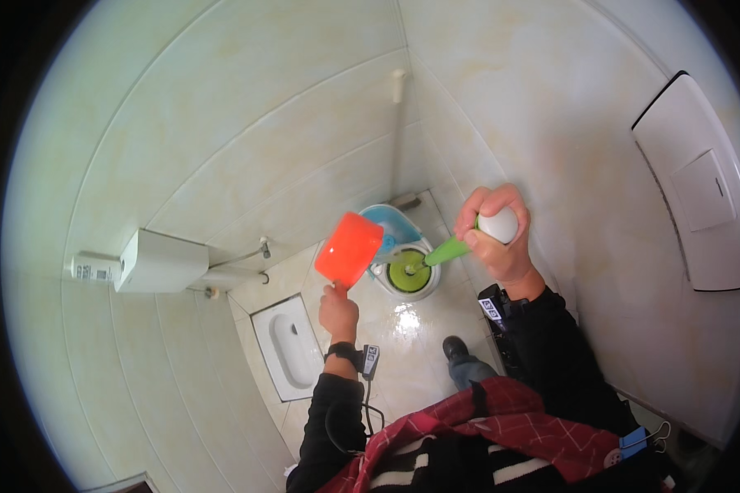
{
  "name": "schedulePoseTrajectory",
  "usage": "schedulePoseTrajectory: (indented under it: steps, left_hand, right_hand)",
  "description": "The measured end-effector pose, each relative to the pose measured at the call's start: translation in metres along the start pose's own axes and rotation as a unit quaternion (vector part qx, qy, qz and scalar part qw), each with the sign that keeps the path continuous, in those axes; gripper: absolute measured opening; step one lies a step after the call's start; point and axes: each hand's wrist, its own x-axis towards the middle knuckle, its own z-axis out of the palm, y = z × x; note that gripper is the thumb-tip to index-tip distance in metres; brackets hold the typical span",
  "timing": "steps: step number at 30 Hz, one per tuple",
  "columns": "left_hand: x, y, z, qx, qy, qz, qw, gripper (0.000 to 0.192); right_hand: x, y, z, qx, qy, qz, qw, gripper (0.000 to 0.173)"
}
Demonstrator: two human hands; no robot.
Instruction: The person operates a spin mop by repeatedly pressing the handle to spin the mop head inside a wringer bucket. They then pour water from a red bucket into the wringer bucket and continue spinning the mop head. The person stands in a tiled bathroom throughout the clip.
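Observation:
My left hand (339, 311) grips the handle of an orange-red plastic water scoop (349, 248), whose bowl is tilted beside the mop bucket. Water seems to run from it towards the bucket, though this is blurred. My right hand (496, 237) is closed around the white-capped top of a green mop handle (449, 251). The handle slants down to the green round spin basket (409, 271) of a blue and white mop bucket (394, 223) on the tiled floor. The mop head is hard to make out from the basket.
A white squat toilet (290, 348) is set in the floor at the left. Above it a white cistern (163, 262) hangs on the tiled wall, with a hose and valve (265, 248). The floor (401, 326) shines wet. A white wall-mounted panel (694, 185) is at the right.

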Motion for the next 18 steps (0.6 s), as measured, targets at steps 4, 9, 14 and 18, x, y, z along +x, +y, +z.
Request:
schedulePoseTrajectory:
  steps: [4,9,14,18]
  left_hand:
    - [-0.007,-0.001,-0.018,-0.003,0.036,0.010,0.999,0.017]
    - [-0.047,-0.028,-0.036,-0.055,-0.032,-0.091,0.994,0.026]
    - [-0.149,-0.117,-0.025,-0.130,-0.058,-0.261,0.955,0.037]
    - [-0.280,-0.226,0.016,-0.228,-0.100,-0.252,0.935,0.027]
  right_hand:
    - [-0.001,0.001,0.000,0.007,0.004,0.005,1.000,0.033]
    - [-0.003,0.003,0.000,-0.011,-0.013,-0.013,1.000,0.031]
    - [-0.008,0.003,0.001,-0.023,-0.015,-0.008,1.000,0.030]
    - [-0.010,0.003,0.003,-0.056,-0.043,-0.002,0.997,0.028]
